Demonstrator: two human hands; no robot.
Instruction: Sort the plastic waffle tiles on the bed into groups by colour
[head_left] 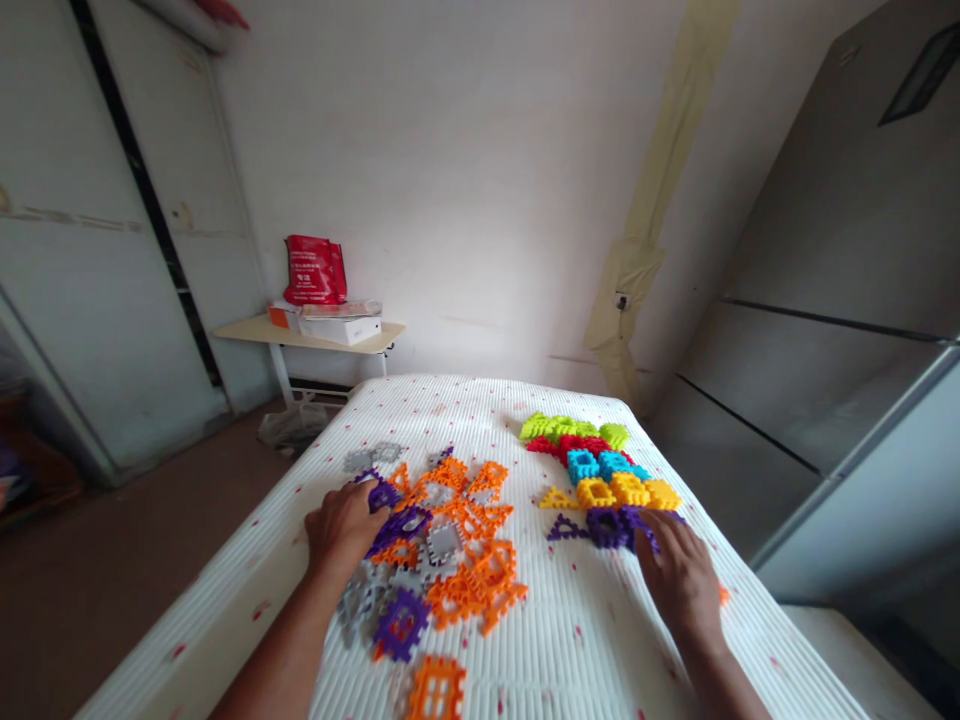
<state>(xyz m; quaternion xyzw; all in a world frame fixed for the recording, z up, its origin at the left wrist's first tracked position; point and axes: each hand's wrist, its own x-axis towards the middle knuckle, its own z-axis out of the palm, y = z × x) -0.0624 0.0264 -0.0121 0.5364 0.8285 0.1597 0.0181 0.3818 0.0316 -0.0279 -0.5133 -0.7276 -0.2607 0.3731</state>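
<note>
My left hand [345,522] reaches over the left edge of a loose pile, its fingers closed on a purple interlocking plastic building piece [384,494]. Another purple piece [405,525] lies just beside those fingers. Around it spread orange pieces [491,570], grey pieces [444,543] and a purple square piece [403,622]. On the right, my right hand [681,568] bends its fingers over a purple building piece [646,522] at the end of a purple row [609,527]. The fingertips there are partly hidden. A purple triangle piece [566,528] lies at that row's left end.
Beyond the purple row stand yellow [628,489], blue [583,465], red [577,445] and lime-green pieces [574,428]. An orange window piece [436,688] lies near me. A small table [352,343] bears boxes and a red bag [313,270]. A grey fridge [817,280] stands right.
</note>
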